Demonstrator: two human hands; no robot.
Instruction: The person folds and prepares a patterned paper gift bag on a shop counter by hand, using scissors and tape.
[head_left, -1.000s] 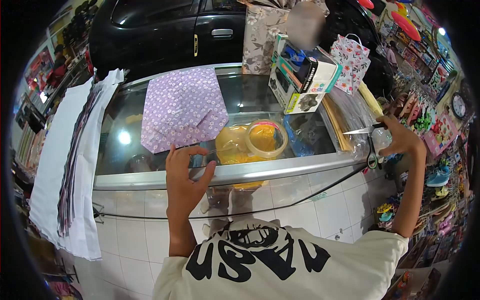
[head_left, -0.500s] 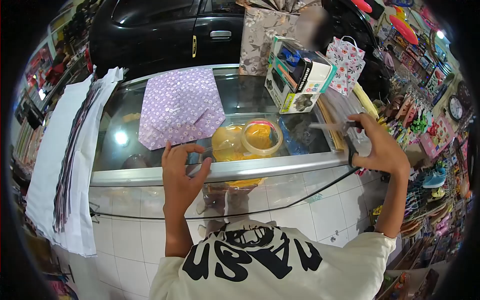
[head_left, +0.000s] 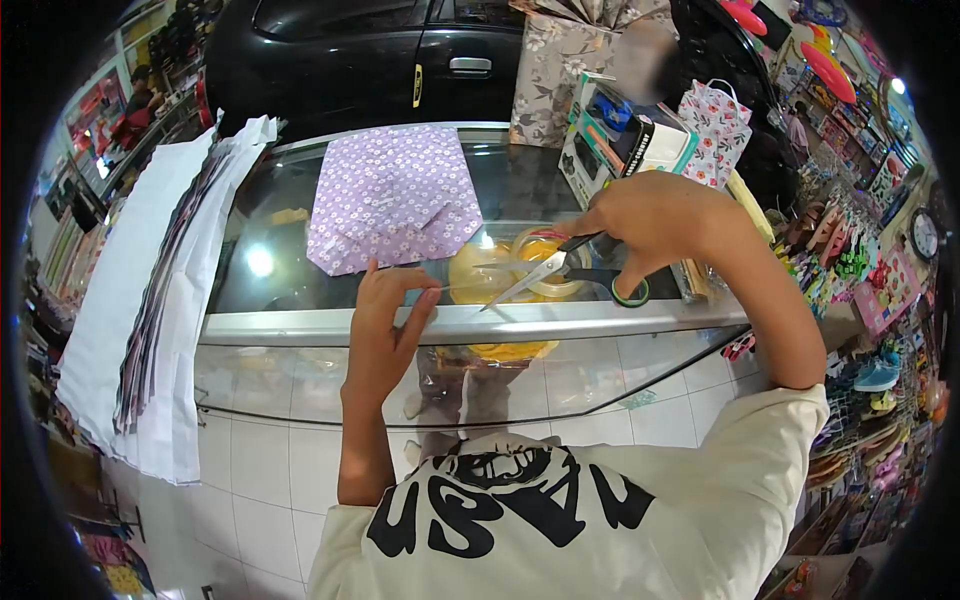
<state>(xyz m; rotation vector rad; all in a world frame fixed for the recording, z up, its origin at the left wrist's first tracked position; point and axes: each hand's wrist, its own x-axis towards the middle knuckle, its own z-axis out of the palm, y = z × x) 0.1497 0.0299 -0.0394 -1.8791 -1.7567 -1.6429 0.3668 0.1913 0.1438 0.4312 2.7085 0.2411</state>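
Note:
My right hand (head_left: 665, 225) holds a pair of scissors (head_left: 545, 272) by its dark handles with green inside the loop. The blades stand apart and point left toward my left hand (head_left: 385, 315). Thumb and index finger of that hand pinch what looks like a strip of clear tape (head_left: 455, 288), faint against the glass. A roll of clear tape (head_left: 562, 290) lies on the counter, partly hidden behind the scissors and right hand. Beyond my left hand lies a purple flowered paper parcel (head_left: 395, 195), its near end folded to angled corners.
The glass counter (head_left: 270, 328) has a metal front edge. White sheets (head_left: 130, 250) lie at left. A box (head_left: 650, 145), a flowered gift bag (head_left: 715, 130) and a large floral-wrapped package (head_left: 560, 80) stand at the back right. A black car (head_left: 330, 75) is behind; hanging goods line the right.
My right hand has brought the scissors left from the counter's right side, over the tape roll. My left hand stays pinched near the counter's front edge. The camera view has shifted slightly.

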